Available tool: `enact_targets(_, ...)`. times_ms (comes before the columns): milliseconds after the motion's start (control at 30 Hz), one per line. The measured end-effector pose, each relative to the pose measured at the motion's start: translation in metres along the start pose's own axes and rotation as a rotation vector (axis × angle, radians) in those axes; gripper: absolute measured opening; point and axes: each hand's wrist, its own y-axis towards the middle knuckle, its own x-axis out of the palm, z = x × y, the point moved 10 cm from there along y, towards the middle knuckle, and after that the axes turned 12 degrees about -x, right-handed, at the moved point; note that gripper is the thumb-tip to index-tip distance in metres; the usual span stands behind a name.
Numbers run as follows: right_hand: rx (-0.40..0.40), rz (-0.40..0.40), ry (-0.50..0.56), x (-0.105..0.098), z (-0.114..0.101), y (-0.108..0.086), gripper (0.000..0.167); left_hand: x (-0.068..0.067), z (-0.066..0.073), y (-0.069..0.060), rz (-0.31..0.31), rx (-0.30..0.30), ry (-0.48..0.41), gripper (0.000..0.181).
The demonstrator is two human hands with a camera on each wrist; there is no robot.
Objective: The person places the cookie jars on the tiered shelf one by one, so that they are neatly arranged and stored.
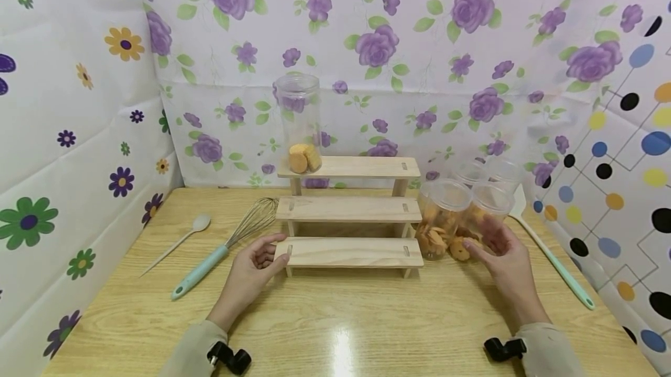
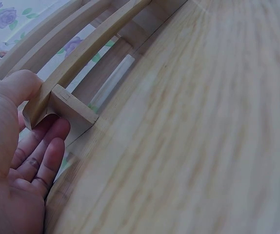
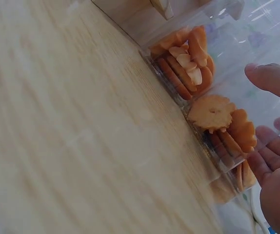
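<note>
- The right hand (image 1: 505,254), right of centre in the frame, has its thumb and fingers spread wide at a clear jar (image 1: 478,217); whether they touch it I cannot tell.
- That jar stands on the counter (image 1: 341,319), close beside another jar (image 1: 445,214), with cookies (image 3: 213,113) at its bottom.
- It looks like thin plastic: likely light, fairly stiff, and slick on its smooth sides.
- The cookies look brittle, so a jolt or tilt could chip them.
- The best hold is probably around the mid-body, thumb opposite fingers, squeezing gently.
- The left hand (image 1: 257,263), left of centre, grips the left end of the wooden rack's (image 1: 351,252) lowest step; the rack seems rigid but light enough to shift if bumped.
</note>
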Motion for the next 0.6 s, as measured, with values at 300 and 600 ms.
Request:
enact_targets(300, 0.015, 0.058, 0.026, -0.012, -0.007, 0.002, 0.067, 0.0, 0.001, 0.0, 0.004, 0.002, 0.004, 0.044)
enact_targets(600, 0.024, 0.065, -0.038, -0.031, -0.029, 0.008, 0.066, 0.0, 0.001, -0.001, 0.003, -0.007, 0.013, 0.045)
